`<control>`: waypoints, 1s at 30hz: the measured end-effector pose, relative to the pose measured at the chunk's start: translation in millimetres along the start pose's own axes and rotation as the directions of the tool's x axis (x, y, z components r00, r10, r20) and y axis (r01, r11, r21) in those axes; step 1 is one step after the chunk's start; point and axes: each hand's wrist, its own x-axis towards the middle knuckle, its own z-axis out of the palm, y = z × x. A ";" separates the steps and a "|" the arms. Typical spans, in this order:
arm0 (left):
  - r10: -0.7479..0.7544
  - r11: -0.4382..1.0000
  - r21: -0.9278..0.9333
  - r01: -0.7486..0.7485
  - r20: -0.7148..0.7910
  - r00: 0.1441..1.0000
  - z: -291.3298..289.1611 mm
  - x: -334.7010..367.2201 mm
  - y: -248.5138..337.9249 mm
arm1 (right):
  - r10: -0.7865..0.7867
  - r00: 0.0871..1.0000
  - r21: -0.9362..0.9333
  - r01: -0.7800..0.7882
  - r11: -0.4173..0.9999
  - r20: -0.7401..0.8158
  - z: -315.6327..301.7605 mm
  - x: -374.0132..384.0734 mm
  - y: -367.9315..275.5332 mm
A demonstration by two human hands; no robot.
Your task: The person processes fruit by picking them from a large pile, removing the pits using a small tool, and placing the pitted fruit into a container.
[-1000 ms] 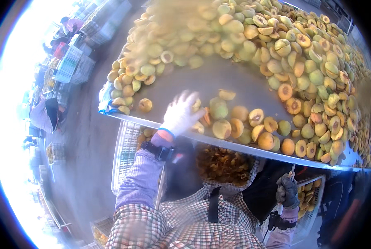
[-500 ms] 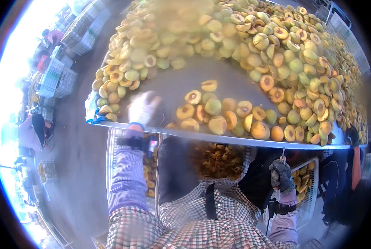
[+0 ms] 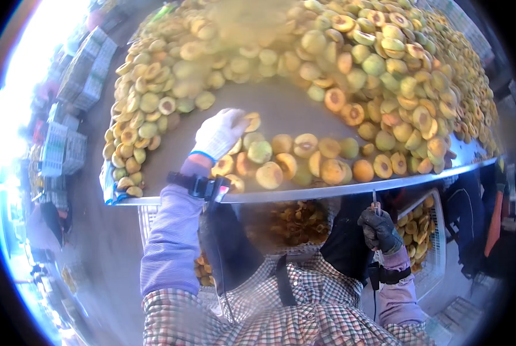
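Observation:
My left hand (image 3: 219,136), in a white knit glove, is over the metal tabletop with its fingers closed on the edge of a peach half (image 3: 251,121). Beside and below it lies a loose row of peach halves (image 3: 269,175), cut faces and skins showing. My right hand (image 3: 380,232), in a dark glove, is closed round the handle of a small knife (image 3: 374,197) just below the table's front edge. The thin blade points up toward that edge.
A big heap of halved peaches (image 3: 385,63) curves round the table's far side. Under the front edge (image 3: 304,193) stand crates, one of them a white crate (image 3: 437,254) of fruit at the right. Stacked crates (image 3: 62,144) and people are at the left.
My left hand has moved right from the bare tabletop to the row's far peach half and closed on it. The whole view has shifted. My right hand keeps its hold on the knife.

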 end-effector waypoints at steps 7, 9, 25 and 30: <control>0.329 0.807 0.421 -0.414 0.261 0.908 107.6 16.9 74.2 | -0.004 1.000 0.013 0.004 1.000 0.024 -7.4 4.5 2.9; 0.288 0.889 0.282 -0.361 0.267 0.920 115.8 17.5 77.3 | -0.038 0.998 0.006 0.038 0.999 0.058 -12.8 3.6 3.8; -0.003 0.047 -0.941 0.334 0.335 0.942 46.7 -128.3 147.5 | -0.365 0.919 -0.093 0.380 0.920 0.151 46.7 -47.2 11.4; -0.044 -0.105 -0.970 0.218 0.223 0.974 50.8 -162.4 176.5 | -0.509 0.818 -0.007 0.530 0.848 0.269 82.0 -66.7 15.9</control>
